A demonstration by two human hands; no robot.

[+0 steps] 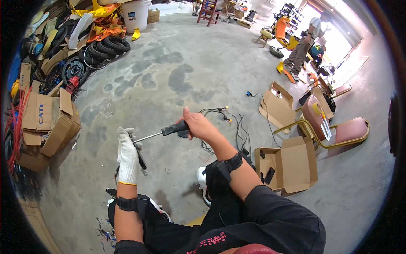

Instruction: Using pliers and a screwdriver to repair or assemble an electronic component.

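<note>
My left hand, in a white knit glove, is closed around a dark, narrow part that shows below its fingers; its exact kind cannot be made out. A screwdriver with a black handle and a bare metal shaft is gripped in my right hand, which wears no glove. The shaft points left, its tip reaching the part at my gloved fingers, where the contact is partly hidden. Black cables with yellow-tipped connectors lie on the floor beyond and beside my right hand.
Open cardboard boxes and a pink-padded chair stand to the right. Cartons, tyres and orange panels line the left. Two people are at the far right near an orange vehicle. A white bucket stands far left.
</note>
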